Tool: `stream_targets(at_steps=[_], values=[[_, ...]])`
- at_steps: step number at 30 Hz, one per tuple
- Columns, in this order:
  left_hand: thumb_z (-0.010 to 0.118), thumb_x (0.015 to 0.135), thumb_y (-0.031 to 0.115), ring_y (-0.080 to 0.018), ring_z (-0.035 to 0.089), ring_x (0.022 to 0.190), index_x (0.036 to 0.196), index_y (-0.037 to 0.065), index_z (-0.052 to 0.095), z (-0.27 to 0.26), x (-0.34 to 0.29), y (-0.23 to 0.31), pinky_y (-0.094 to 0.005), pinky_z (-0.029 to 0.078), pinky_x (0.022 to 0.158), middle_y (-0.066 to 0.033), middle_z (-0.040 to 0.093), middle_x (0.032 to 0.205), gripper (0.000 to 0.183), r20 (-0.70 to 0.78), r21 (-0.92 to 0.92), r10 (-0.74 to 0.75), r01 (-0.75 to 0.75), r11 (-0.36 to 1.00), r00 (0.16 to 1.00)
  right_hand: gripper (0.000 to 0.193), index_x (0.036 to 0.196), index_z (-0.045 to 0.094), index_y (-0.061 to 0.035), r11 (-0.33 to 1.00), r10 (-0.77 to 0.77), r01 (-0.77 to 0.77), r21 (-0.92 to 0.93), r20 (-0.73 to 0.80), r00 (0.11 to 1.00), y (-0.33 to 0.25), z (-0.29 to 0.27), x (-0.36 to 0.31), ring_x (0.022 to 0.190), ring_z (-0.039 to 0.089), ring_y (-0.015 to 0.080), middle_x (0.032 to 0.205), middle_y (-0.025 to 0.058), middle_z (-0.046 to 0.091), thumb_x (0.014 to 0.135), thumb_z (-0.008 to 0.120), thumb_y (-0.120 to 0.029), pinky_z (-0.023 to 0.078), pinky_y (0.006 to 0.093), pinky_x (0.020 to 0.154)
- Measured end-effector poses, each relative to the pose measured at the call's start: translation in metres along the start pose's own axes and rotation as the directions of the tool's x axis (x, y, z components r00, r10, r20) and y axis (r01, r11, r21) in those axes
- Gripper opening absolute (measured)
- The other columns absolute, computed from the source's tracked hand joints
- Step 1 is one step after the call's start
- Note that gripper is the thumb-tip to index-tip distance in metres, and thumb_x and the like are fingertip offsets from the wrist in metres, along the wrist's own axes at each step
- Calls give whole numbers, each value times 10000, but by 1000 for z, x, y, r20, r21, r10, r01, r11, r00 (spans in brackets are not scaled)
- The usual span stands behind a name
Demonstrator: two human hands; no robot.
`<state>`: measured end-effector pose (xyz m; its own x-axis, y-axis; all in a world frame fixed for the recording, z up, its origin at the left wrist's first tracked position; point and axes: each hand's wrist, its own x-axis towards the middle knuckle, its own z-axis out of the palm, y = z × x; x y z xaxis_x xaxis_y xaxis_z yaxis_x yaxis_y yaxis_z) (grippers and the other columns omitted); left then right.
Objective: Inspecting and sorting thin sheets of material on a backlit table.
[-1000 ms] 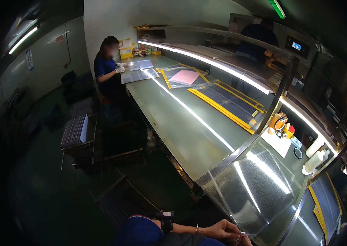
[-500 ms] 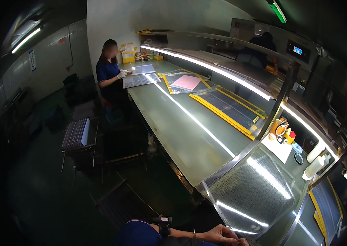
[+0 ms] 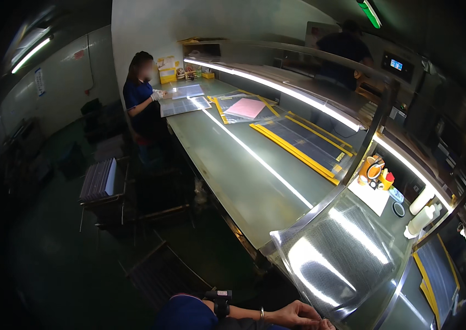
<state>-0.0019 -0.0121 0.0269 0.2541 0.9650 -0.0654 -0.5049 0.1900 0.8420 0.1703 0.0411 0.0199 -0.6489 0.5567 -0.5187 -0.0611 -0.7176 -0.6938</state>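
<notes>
My left hand (image 3: 298,314) is at the lower edge of the view, its forearm coming in from the left with a black device (image 3: 222,303) and a bracelet at the wrist. Its fingers are pressed together at the near corner of a shiny, dark, see-through sheet (image 3: 326,242) on the glass-topped table. Of my right hand (image 3: 326,325) only a few bent fingers show, close against the left fingertips. What the two hands pinch is too small and hidden to make out. The sheet bulges, with bright reflections across its near left part.
Yellow-edged dark panels (image 3: 304,146) lie on the long table (image 3: 238,181); a pink sheet (image 3: 245,108) rests beyond. Tape rolls (image 3: 375,169) and white bottles (image 3: 421,223) stand at right. A co-worker (image 3: 140,99) in gloves handles sheets far left. A rack (image 3: 101,179) holds panels.
The near left part of the sheet has bulged, and its reflections have broadened. My hands are nearly in place. The person behind the shelf has shifted.
</notes>
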Motion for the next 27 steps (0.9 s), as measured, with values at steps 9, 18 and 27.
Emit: stream_targets(at_steps=[9,18,27], values=[[612,828,133,-85,562,664,874,-8,614,-2,15,-14,-219,452,605,-56,628,740,149,49,116,183,-187,975,982,240,867,554,-25,1000,-1,1,-22,7,1000,-3,1,-5,625,522,94,721,29,557,851,568,-264,405,218,549],[636,816,148,-47,553,711,872,14,602,-6,21,-24,-213,452,651,-11,621,766,148,166,91,290,-308,947,942,255,876,552,-22,998,-7,7,-62,-3,1000,-6,-3,-9,632,523,91,727,29,555,848,572,-274,404,216,552],[619,796,118,-64,550,773,854,1,580,-4,16,-28,-227,441,684,-21,594,792,135,233,146,318,-356,923,919,270,884,549,-18,995,-20,19,-100,-10,1000,4,-6,-24,639,523,89,733,29,553,845,575,-284,403,214,556]])
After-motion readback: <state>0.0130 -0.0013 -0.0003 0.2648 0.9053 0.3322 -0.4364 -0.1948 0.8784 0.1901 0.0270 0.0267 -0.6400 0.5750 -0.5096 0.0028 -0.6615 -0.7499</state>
